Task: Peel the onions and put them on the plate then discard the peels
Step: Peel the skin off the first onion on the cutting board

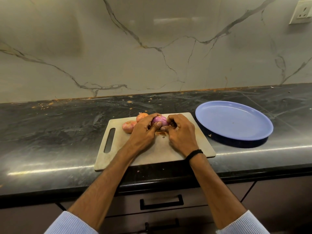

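With the left hand [143,130] and right hand [181,132] both in a closed grip on the part-peeled onion [159,120] just above the cutting board [152,154], its slick flesh could slip free and roll off the table [50,132], well short of the plate [236,122].

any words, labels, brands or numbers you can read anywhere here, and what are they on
No readable text anywhere in this view.
wall socket: plain plate, no marking legible.
blue plate: no label or brand.
cutting board: no print.
purple onion, gripped by left hand and right hand: no sticker.
unpeeled onions: no stickers.
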Demonstrator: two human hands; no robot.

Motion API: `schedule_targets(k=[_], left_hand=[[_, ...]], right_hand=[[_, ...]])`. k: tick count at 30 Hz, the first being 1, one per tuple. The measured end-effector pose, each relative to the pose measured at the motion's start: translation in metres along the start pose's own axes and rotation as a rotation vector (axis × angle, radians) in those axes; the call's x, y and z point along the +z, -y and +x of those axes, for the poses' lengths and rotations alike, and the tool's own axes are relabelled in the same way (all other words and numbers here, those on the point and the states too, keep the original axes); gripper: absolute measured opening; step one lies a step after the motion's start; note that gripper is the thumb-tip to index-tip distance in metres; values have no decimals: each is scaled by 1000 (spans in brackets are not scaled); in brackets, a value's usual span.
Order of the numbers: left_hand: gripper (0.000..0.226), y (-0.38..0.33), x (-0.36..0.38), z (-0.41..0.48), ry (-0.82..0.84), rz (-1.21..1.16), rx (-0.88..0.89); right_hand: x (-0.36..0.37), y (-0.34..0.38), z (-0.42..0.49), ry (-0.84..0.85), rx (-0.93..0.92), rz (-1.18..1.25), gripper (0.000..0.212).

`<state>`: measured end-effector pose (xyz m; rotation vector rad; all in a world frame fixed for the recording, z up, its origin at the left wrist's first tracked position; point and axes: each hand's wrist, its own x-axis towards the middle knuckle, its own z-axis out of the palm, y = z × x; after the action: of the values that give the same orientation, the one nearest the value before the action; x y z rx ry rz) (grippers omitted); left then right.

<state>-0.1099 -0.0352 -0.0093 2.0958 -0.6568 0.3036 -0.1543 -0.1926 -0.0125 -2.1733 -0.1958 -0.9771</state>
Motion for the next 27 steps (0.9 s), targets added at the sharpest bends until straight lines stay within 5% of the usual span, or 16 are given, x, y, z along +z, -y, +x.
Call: schedule_targets(k=[27], left_hand=[[38, -1, 0, 2, 34, -99, -120]], right_hand=[[9, 5, 0, 2, -121, -56, 8]])
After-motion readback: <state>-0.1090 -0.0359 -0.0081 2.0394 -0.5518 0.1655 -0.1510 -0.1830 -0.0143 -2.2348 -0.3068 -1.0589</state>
